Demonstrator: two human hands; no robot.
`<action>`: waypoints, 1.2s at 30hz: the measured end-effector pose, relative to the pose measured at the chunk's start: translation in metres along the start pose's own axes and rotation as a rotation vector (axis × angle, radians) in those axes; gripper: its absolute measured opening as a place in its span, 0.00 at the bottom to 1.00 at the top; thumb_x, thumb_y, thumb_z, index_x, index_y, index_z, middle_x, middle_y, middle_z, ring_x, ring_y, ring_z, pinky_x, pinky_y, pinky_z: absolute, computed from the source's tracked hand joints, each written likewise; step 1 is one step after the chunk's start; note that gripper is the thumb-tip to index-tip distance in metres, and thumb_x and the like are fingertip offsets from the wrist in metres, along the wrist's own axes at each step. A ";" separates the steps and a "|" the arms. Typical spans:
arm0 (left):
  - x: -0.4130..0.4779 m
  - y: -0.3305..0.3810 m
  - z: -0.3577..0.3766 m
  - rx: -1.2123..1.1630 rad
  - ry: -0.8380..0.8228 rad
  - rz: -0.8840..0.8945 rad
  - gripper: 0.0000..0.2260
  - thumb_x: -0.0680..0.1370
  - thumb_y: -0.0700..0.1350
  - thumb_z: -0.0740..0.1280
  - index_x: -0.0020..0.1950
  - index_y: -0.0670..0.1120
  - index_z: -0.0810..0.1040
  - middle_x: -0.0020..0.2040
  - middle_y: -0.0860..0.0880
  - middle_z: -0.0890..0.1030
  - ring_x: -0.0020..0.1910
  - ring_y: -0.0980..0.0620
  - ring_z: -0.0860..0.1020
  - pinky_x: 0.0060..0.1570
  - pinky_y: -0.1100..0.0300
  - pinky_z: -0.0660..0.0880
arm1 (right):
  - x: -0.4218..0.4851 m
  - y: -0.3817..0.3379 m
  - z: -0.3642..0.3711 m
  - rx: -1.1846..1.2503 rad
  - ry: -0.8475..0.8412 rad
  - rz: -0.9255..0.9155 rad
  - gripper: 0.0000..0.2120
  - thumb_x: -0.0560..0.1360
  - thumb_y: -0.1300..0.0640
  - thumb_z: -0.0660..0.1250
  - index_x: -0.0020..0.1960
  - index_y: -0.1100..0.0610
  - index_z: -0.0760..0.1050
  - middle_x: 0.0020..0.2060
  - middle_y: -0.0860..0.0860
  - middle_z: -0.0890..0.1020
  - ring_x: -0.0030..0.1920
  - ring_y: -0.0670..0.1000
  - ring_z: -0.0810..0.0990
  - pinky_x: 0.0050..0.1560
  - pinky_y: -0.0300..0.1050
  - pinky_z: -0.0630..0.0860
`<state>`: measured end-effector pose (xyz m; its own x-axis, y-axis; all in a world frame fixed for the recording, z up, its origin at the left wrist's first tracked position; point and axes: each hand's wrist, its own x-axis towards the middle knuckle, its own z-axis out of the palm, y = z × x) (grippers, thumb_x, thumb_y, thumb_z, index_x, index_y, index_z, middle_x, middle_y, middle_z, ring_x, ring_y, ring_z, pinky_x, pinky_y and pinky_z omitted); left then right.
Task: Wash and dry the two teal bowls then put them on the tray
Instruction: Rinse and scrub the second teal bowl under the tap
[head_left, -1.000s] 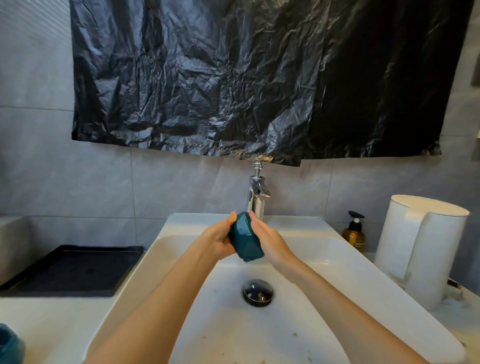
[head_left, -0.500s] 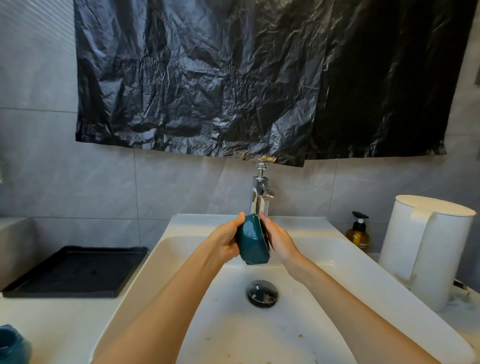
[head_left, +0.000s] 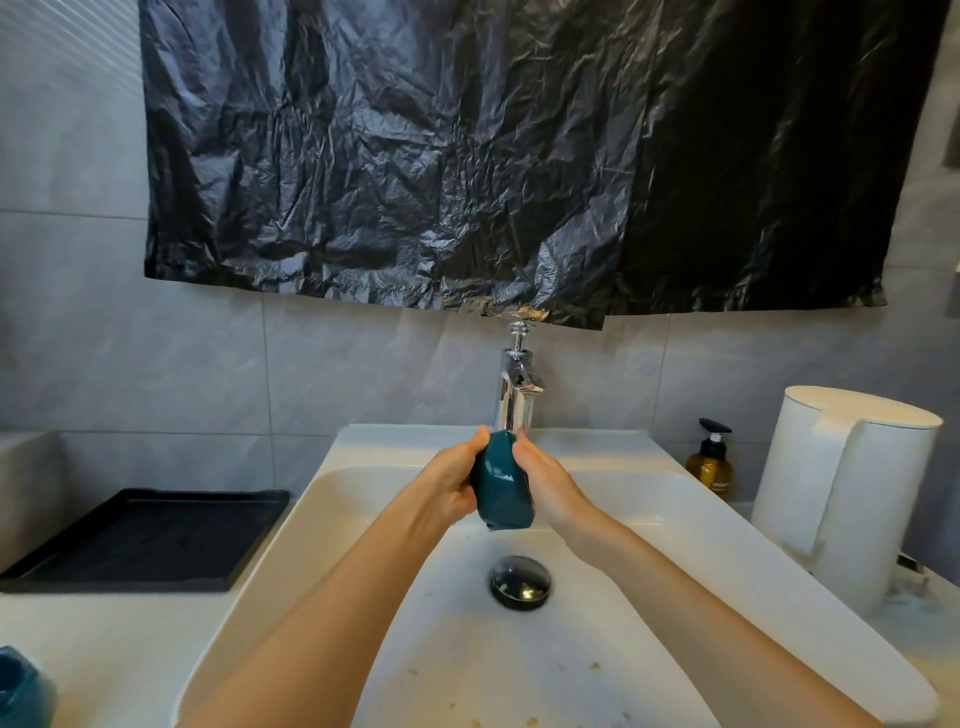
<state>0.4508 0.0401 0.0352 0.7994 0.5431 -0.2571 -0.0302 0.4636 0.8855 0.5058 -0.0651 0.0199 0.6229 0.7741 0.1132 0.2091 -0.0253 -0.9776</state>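
Observation:
A teal bowl stands on edge over the white sink, right below the chrome tap. My left hand grips its left side, thumb up on the rim. My right hand holds its right side; its fingers are hidden behind the bowl. The second teal bowl shows partly at the bottom left corner on the counter. The black tray lies on the counter left of the sink.
A black drain plug sits in the basin, with food specks near the front. An amber pump bottle and a white kettle stand to the right. Black plastic sheeting hangs on the tiled wall.
The bowl in both hands has turned more upright and edge-on and risen slightly closer under the tap spout. The camera has drifted a little.

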 end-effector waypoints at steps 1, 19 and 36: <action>0.000 0.000 0.000 -0.005 0.003 0.000 0.14 0.80 0.49 0.63 0.59 0.41 0.75 0.48 0.41 0.79 0.52 0.43 0.77 0.53 0.48 0.74 | -0.003 0.001 -0.004 -0.008 -0.008 0.003 0.18 0.83 0.48 0.49 0.66 0.51 0.71 0.59 0.57 0.79 0.50 0.49 0.80 0.37 0.35 0.78; 0.003 -0.001 0.004 -0.148 -0.029 0.019 0.11 0.80 0.48 0.63 0.51 0.40 0.76 0.44 0.42 0.79 0.42 0.46 0.78 0.52 0.48 0.75 | 0.002 0.013 -0.017 -0.130 -0.050 -0.025 0.20 0.83 0.49 0.47 0.72 0.48 0.64 0.63 0.52 0.75 0.58 0.50 0.77 0.50 0.34 0.76; 0.003 -0.007 0.017 -0.044 -0.107 0.001 0.09 0.80 0.47 0.63 0.54 0.42 0.76 0.44 0.43 0.80 0.43 0.46 0.78 0.41 0.52 0.76 | 0.013 0.002 -0.019 -0.210 0.221 -0.219 0.16 0.82 0.48 0.50 0.62 0.40 0.73 0.59 0.52 0.77 0.56 0.51 0.77 0.60 0.54 0.76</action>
<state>0.4637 0.0262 0.0351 0.8585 0.4671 -0.2115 -0.0556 0.4947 0.8673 0.5284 -0.0668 0.0229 0.6892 0.6207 0.3739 0.4913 -0.0211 -0.8707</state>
